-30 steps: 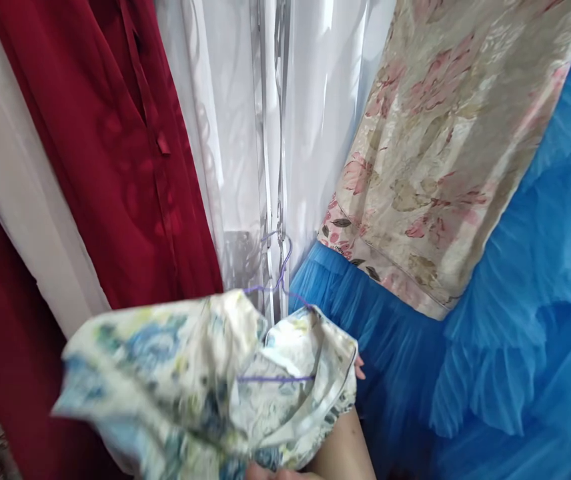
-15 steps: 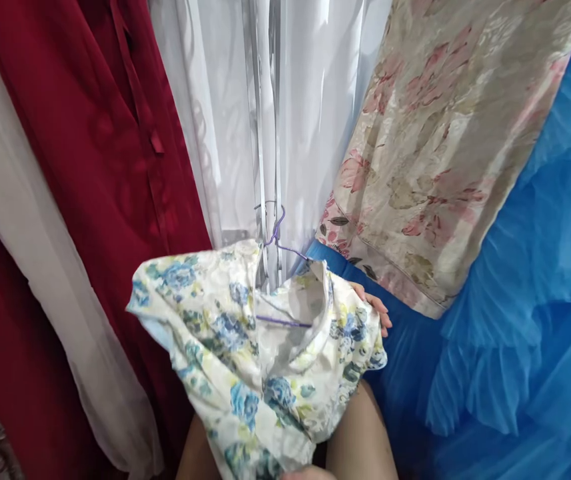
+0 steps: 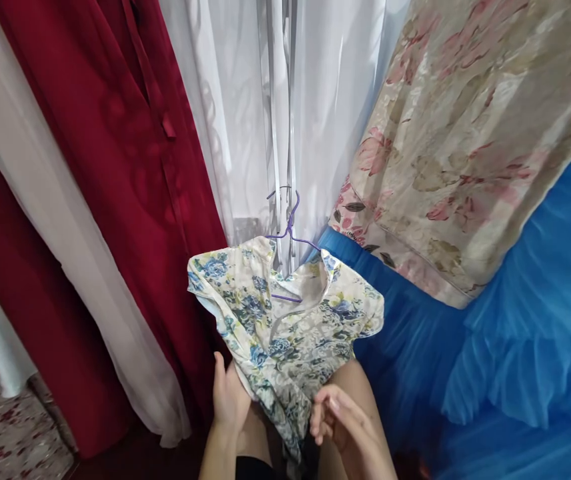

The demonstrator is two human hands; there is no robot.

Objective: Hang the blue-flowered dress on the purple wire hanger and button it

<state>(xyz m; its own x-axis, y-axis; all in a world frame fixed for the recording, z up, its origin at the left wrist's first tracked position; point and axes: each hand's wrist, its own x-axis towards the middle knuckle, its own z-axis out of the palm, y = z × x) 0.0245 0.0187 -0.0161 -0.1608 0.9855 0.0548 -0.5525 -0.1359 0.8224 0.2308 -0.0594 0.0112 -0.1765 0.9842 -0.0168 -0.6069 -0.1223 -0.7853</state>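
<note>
Floral garment on hanger, held before the hanging fabrics. You hold a small blue-and-yellow floral dress [image 3: 285, 313] on a purple wire hanger [image 3: 289, 227], whose hook rises above the neckline in front of the sheer white curtain [image 3: 245, 113]. To the left of the dress hangs a dark red garment [image 3: 115, 153]; to its right, a pink-flowered beige cloth [image 3: 465, 147] lies over blue tulle [image 3: 515, 333].

The step in hand appears to be straightening the dress on its hanger. The next move likely calls for a firm hold on the lower hem, so the cloth falls flat and the hook stays free.

Your left hand [image 3: 228, 400] sits below the dress at its lower left edge, palm toward the cloth, fingers extended and pressing rather than closed. Your right hand [image 3: 338, 420] sits at the lower right edge, fingers loosely curled; whether they pinch the hem cannot be told.
</note>
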